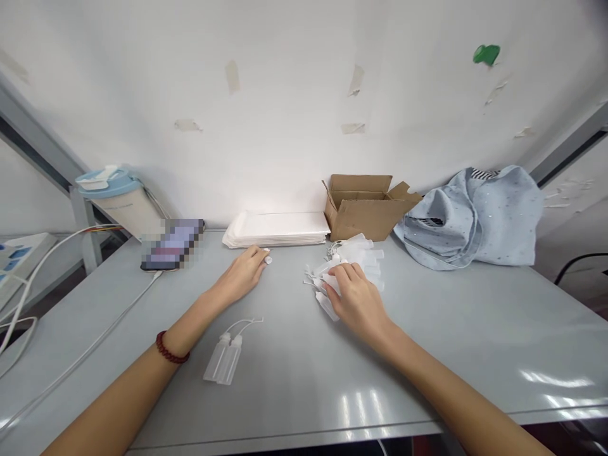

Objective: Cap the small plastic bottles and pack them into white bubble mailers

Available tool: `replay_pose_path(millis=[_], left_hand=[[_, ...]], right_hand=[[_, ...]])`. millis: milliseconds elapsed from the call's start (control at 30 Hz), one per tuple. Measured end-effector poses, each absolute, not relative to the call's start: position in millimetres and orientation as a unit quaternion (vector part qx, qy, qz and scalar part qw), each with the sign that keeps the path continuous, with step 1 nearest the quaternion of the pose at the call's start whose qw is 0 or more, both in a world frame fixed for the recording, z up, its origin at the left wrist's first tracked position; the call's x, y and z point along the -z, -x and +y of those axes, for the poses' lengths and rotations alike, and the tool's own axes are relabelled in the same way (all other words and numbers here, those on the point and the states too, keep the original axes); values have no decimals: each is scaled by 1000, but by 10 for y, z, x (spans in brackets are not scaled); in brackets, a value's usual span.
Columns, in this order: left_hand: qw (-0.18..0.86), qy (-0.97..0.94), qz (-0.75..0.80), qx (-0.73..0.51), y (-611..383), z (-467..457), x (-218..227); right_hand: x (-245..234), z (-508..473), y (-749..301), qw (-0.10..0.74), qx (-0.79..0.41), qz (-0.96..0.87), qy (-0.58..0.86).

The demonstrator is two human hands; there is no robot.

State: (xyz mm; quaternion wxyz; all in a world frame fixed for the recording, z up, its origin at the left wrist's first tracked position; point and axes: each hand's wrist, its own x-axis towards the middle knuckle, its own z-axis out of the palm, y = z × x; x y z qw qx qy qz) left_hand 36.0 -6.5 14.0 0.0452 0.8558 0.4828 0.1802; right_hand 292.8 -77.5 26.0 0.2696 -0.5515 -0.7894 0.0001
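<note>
My right hand (pixel 355 295) lies on a heap of small clear plastic dropper bottles (pixel 361 254) at the table's middle, its fingers curled down into the pile. What they grip I cannot make out. My left hand (pixel 244 272) rests on the grey table (pixel 475 329), fingers bent and pressed together, with a small white cap (pixel 268 259) at the fingertips. It lies just in front of a stack of white flat sheets (pixel 280 228). Two clear bottles (pixel 223 359) with tethered caps lie side by side near my left forearm.
An open cardboard box (pixel 365 208) stands by the wall behind the pile. A light blue cloth bag (pixel 475 215) lies at the right. At the left are a phone (pixel 171 244) on a white cable, a pale container with a blue lid (pixel 116 193), and a power strip (pixel 21 248).
</note>
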Motion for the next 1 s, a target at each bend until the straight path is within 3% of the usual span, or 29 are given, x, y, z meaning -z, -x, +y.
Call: replay_pose_path(millis=[200,300,533,733,1000], left_hand=[[62,-856,483,-175,-358,-133,-145],[72,-852,486,-182,-389,-174,-132],[100,-852,478,-190,-478,-195,-111],[120,-842,480,-217,-435,-269,-153],[141,-816,493,-266,-411,-367,-265]], right_hand=[[-286,-905,-2824,282,37,-802,526],[-298,-1082,-2672,281,-5,-839,465],[-284,-1316,-2271,125,-156,-896,397],[-465,-1340,-1882,29,-169,-902,396],[-455,-1271,-1672,15,-179,-901,394]])
